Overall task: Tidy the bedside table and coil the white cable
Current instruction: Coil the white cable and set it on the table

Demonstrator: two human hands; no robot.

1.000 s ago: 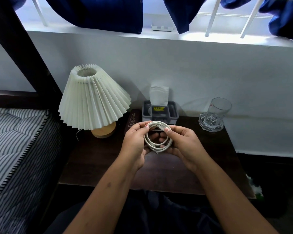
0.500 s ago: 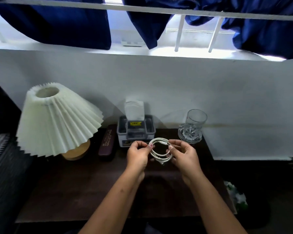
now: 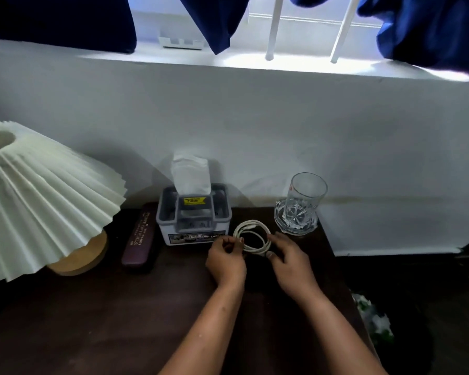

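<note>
Two hands, head view: left hand (image 3: 226, 256) pinches the left edge of the coiled white cable (image 3: 251, 235), right hand (image 3: 289, 257) curls thumb and fingers round its right edge. Coil hangs low over the bedside table (image 3: 119, 307), between tissue box (image 3: 194, 220) and glass (image 3: 299, 209); contact unclear. We'd lay it flat and let go both sides together so loops don't spring.

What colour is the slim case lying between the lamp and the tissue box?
Dark maroon case, with pale lettering; head view.
</note>
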